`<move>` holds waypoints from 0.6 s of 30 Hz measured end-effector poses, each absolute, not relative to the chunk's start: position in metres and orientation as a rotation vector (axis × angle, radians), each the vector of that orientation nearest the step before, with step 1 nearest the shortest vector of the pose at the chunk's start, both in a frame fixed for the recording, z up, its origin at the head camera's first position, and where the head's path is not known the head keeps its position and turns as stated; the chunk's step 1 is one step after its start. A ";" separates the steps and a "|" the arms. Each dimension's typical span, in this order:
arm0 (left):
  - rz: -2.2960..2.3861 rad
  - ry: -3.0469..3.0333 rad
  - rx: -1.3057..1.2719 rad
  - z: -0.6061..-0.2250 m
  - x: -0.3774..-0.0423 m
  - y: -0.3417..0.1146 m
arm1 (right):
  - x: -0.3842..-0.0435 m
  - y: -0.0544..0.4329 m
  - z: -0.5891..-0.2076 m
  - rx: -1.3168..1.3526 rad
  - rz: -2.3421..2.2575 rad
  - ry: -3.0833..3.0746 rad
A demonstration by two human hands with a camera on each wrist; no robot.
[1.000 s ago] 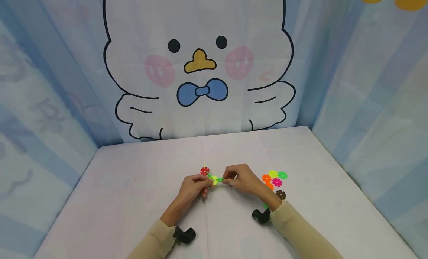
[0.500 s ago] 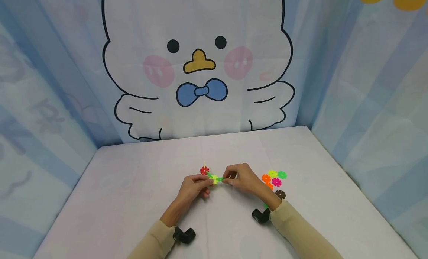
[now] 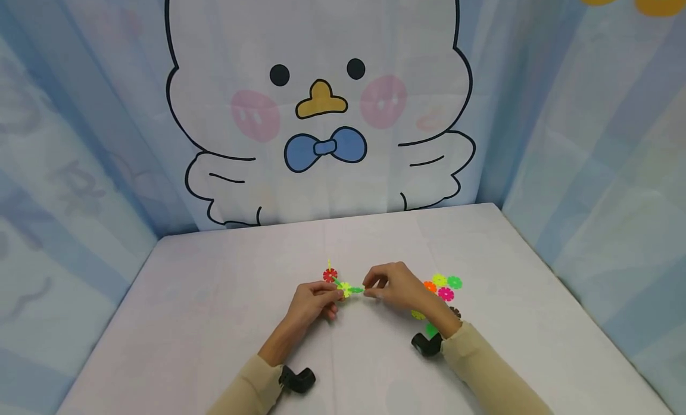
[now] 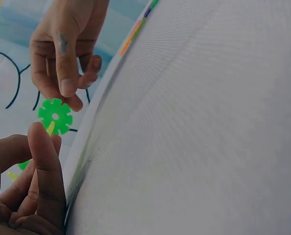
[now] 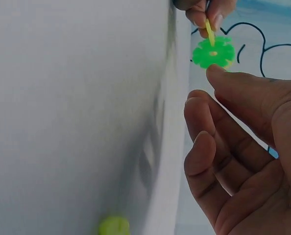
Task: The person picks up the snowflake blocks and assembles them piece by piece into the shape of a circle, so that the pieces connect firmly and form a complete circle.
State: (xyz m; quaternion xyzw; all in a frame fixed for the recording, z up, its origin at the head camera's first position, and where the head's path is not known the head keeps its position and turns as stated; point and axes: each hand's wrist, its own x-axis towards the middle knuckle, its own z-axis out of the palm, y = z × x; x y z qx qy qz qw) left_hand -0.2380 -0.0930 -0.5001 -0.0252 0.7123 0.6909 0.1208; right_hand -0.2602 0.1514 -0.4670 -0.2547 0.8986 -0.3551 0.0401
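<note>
My left hand (image 3: 313, 302) pinches a yellow flower-shaped notched disc (image 3: 345, 290) between thumb and finger. The disc belongs to a small chain of linked pieces, with a red disc (image 3: 330, 275) and a thin yellow one beyond it. At the chain's right end a green notched disc (image 4: 55, 116) is slotted onto the yellow disc. Beside its outer edge is my right hand (image 3: 393, 284), thumb and fingers parted and bent, not round the disc. In the right wrist view the thumb tip (image 5: 215, 72) lies at the green disc's edge; whether it touches, I cannot tell.
Loose notched discs lie right of the hands: a pink one (image 3: 446, 293), an orange one (image 3: 430, 287), a yellow one (image 3: 439, 280) and several others, some partly hidden by the right forearm. A curtain with a cartoon bird (image 3: 321, 183) hangs behind the white table (image 3: 214, 320).
My right hand has let go of the green disc and shifted slightly right, uncovering more of it. The left hand stays in place, still pinching the yellow disc.
</note>
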 end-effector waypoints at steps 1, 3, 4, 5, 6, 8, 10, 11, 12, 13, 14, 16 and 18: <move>2.017 2.078 -0.073 -0.500 -0.238 -0.093 | -0.261 0.155 -0.466 -0.763 -1.073 2.765; 2.018 2.070 -0.072 -0.501 -0.239 -0.093 | -0.263 0.165 -0.464 -0.716 -1.046 2.783; 2.016 2.071 -0.069 -0.501 -0.239 -0.093 | -0.265 0.172 -0.463 -0.702 -1.031 2.794; 2.012 2.073 -0.068 -0.501 -0.239 -0.093 | -0.266 0.178 -0.463 -0.680 -1.018 2.803; 2.009 2.074 -0.069 -0.501 -0.239 -0.093 | -0.267 0.184 -0.463 -0.664 -1.008 2.813; 2.006 2.077 -0.070 -0.501 -0.239 -0.093 | -0.269 0.197 -0.463 -0.631 -0.997 2.821; 1.998 2.085 -0.075 -0.501 -0.238 -0.093 | -0.271 0.209 -0.462 -0.606 -0.975 2.829; 1.994 2.087 -0.079 -0.501 -0.238 -0.093 | -0.272 0.214 -0.461 -0.586 -0.966 2.831; 1.992 2.088 -0.080 -0.501 -0.238 -0.094 | -0.273 0.219 -0.461 -0.568 -0.957 2.835; 1.990 2.089 -0.077 -0.501 -0.238 -0.094 | -0.273 0.225 -0.460 -0.551 -0.945 2.840; 1.987 2.089 -0.080 -0.501 -0.238 -0.093 | -0.274 0.230 -0.460 -0.533 -0.933 2.847; 1.986 2.086 -0.074 -0.500 -0.238 -0.093 | -0.275 0.239 -0.459 -0.500 -0.918 2.859; 1.990 2.081 -0.073 -0.501 -0.238 -0.092 | -0.275 0.247 -0.459 -0.472 -0.908 2.866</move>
